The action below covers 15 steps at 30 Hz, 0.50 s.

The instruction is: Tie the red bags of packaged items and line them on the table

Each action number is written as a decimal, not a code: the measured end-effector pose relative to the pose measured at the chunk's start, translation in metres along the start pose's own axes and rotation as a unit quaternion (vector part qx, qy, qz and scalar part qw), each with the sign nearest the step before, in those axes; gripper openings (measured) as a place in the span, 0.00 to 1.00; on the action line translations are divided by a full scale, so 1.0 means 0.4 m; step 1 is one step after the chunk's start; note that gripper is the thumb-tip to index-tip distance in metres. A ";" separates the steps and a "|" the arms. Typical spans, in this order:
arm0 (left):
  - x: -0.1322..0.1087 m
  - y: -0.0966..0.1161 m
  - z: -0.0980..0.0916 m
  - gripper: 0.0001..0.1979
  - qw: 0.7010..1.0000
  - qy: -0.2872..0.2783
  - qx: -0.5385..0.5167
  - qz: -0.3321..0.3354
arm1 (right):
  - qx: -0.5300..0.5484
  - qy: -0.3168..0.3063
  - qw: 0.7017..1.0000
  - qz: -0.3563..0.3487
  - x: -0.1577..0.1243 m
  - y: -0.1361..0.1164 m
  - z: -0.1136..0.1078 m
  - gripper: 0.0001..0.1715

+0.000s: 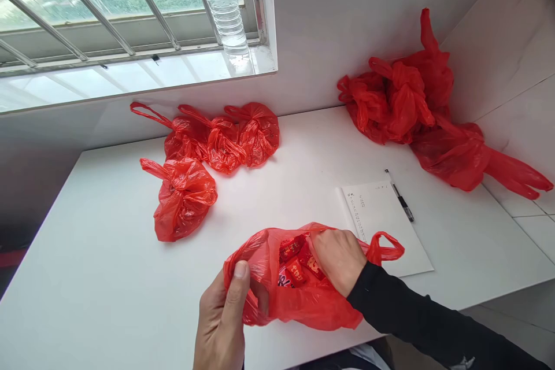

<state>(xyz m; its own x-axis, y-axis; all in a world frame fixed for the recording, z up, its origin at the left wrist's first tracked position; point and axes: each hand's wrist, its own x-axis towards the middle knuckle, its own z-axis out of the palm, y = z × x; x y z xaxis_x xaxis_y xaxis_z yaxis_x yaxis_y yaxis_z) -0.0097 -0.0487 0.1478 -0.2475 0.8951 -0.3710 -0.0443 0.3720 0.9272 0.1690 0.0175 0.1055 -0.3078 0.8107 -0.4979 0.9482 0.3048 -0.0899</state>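
Observation:
An opened red plastic bag (318, 309) lies near the front edge of the white table. Small red-wrapped candies (296, 270) with gold print show inside its mouth, and one wrapper there has pink and white on it. My left hand (225, 312) pinches the bag's left rim, thumb on the outside, holding the mouth apart. My right hand (340, 257) reaches down into the bag at its right side. Its fingers are hidden behind the hand and among the candies, so what they hold cannot be seen. One bag handle loops out beyond the right wrist.
Several tied red bags (186, 199) sit at the back left of the white table (108, 289). More red bags (403, 98) are heaped at the back right. A notebook (385, 225) and a black pen (403, 202) lie right of centre. On the windowsill stands a water bottle (228, 17).

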 end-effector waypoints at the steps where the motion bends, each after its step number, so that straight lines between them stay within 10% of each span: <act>1: 0.000 0.001 0.000 0.25 1.000 0.002 0.002 0.001 | 0.004 0.001 1.000 -0.013 -0.003 0.001 0.003 0.15; 15: -0.001 0.003 0.002 0.25 1.000 0.001 0.007 0.007 | 0.065 -0.016 0.992 -0.103 -0.006 0.036 0.004 0.09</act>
<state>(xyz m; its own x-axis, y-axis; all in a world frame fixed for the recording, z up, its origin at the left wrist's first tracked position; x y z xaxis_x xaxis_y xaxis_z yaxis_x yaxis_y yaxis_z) -0.0088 -0.0485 0.1493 -0.2495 0.8996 -0.3583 -0.0275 0.3633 0.9313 0.1834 0.0191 0.1040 -0.4962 0.7203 -0.4848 0.8678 0.3944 -0.3023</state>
